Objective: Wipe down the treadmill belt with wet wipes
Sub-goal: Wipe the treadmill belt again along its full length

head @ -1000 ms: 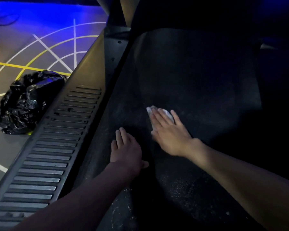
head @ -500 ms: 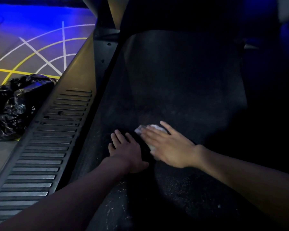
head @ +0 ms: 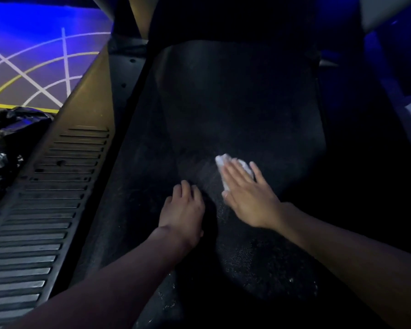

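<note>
Your left hand [head: 183, 210] rests palm down on the belt [head: 235, 103], fingers loosely bent and holding nothing; it looks like a brace. Just to its right, close but apart, your right hand [head: 249, 198] presses the wipe [head: 226, 161] flat onto the belt with straight fingers. The white wad pokes out past the fingertips, ahead and slightly left. The belt's long axis runs away from you, so the unwiped stretch probably lies ahead of and to the right of the wipe, and the right hand is the nearer one. From the bag [head: 7, 143] across the rail [head: 45, 210] to the belt, no brand or writing can be read.
</note>
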The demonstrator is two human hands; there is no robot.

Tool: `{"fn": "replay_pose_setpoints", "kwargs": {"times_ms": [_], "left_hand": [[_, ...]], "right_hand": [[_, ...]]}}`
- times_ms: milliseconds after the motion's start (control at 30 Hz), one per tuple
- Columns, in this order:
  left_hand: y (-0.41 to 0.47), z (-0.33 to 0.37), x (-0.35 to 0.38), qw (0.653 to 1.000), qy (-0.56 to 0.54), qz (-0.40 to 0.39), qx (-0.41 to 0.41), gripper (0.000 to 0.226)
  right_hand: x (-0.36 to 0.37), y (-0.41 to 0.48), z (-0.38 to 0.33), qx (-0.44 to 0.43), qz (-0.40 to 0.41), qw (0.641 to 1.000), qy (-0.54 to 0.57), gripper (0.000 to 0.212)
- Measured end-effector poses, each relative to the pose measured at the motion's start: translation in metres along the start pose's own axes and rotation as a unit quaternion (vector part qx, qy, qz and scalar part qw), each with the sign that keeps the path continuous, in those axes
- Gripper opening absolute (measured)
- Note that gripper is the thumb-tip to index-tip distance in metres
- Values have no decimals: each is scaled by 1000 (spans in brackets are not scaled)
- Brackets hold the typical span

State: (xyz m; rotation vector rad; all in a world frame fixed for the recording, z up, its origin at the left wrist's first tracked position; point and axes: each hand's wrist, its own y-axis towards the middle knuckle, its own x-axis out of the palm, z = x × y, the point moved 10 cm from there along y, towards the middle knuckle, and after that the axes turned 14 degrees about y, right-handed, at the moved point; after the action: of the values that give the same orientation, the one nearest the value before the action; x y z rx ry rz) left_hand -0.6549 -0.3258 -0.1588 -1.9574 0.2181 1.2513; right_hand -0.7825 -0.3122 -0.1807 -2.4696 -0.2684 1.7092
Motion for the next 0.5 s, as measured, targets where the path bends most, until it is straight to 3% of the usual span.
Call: {"fn": "replay_pose_setpoints", "kwargs": {"times_ms": [133,300,433,500], "left_hand": [[0,9,3,998,4,-65,-7,100],[6,21,10,988,-41,-141,-43,127],[5,31,15,987,-46,-136,-67,138],[5,33,16,988,-46,-130,-75,135]], "right_hand": [[18,-37,-31,-153,-46,986,-51,66],[-10,-22,30,24,47,999,7,65],[19,-57,-7,-117,-24,991,-59,68],[8,-58,18,-102,-5,992,-77,65]]}}
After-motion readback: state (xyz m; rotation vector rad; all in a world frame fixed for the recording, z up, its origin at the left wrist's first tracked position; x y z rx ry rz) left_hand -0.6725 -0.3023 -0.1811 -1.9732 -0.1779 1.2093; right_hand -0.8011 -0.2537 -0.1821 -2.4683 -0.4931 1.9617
